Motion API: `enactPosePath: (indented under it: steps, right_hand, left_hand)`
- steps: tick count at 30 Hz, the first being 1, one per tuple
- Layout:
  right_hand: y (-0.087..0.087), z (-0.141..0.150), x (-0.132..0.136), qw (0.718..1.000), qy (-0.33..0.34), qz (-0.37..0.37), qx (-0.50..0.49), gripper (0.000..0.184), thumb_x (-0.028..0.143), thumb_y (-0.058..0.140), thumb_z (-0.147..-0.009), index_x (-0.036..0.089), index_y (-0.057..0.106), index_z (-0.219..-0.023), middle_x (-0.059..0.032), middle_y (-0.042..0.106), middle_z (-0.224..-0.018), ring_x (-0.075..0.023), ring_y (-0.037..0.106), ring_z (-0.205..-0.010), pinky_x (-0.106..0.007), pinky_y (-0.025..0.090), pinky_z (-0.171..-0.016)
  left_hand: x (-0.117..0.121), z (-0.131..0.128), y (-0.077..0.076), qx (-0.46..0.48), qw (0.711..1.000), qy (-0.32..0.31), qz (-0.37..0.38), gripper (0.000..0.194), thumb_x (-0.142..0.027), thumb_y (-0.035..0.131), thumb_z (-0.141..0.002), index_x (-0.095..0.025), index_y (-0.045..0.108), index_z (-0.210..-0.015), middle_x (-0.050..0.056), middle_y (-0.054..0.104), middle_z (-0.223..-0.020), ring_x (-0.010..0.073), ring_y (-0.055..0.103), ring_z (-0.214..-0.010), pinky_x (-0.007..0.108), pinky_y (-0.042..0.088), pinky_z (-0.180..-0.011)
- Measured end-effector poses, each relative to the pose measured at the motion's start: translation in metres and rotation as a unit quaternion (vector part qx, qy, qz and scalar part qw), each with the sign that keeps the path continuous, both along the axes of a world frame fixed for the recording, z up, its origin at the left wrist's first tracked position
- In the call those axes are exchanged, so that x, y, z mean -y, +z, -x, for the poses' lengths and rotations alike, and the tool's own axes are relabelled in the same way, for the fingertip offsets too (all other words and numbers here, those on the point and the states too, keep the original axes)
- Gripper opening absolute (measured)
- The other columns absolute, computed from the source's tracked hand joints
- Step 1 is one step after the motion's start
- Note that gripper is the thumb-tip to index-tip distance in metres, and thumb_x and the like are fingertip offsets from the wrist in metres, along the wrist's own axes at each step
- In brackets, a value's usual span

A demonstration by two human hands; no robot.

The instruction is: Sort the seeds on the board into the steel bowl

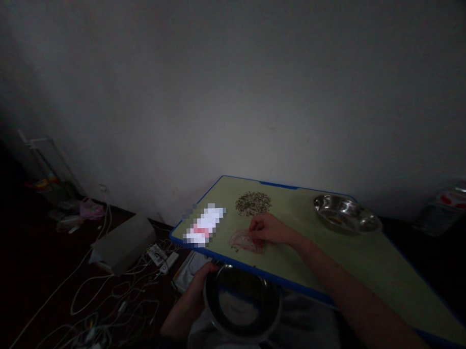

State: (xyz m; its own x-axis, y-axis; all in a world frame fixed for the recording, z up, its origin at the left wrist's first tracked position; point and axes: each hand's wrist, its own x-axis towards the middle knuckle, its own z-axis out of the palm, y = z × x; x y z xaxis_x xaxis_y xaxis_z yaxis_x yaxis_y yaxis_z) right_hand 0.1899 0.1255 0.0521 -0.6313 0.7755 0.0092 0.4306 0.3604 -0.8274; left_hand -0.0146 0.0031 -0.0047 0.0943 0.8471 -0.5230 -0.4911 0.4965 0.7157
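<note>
My right hand [268, 229] is closed in a pinch on a thin, see-through plastic piece with red marks [243, 241], low over the pale green tabletop [297, 253]. A few dark specks lie beside that piece. Just beyond the hand, a heap of small dark and light grains, seed-like in look, [253, 202] is spread on the table. Below the table's front edge, my left hand [204, 277] grips the left rim of a round metal bowl [242, 331] above my lap. Dark shadow hides most of the bowl's inside.
A shiny metal basin [345, 214] stands at the table's back right. On the left corner lies a bright, blurred-out phone-like object [204, 225]. Blue trim edges the table, which is against a grey wall. Cables, a power strip [163, 258] and a box [124, 242] cover the floor at left.
</note>
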Motion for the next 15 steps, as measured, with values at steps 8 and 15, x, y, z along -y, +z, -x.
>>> enactPosePath:
  steps: [8, 15]
  right_hand:
    - [-0.007, 0.005, 0.001, 0.999, -0.005, 0.003, -0.036, 0.012, 0.025, 0.056, -0.067, 0.013, 0.054, -0.070, -0.0005, 0.060, -0.053, -0.0102, 0.055, -0.043, -0.019, 0.042, -0.041]
    - [-0.009, 0.012, 0.003, 0.996, -0.010, -0.085, -0.018, 0.016, 0.023, 0.057, -0.067, 0.013, 0.063, -0.077, -0.0031, 0.064, -0.061, -0.0103, 0.057, -0.052, -0.019, 0.043, -0.049]
  left_hand:
    - [0.003, 0.003, 0.001, 0.058, 0.998, -0.012, -0.032, 0.017, -0.027, 0.053, -0.067, -0.013, 0.062, -0.066, 0.001, 0.064, -0.054, 0.0158, 0.057, -0.054, 0.028, 0.041, -0.061]
    - [0.005, 0.001, 0.014, 0.069, 0.996, -0.019, -0.051, 0.018, -0.026, 0.055, -0.066, -0.014, 0.064, -0.077, 0.001, 0.067, -0.064, 0.0200, 0.060, -0.068, 0.031, 0.039, -0.072]
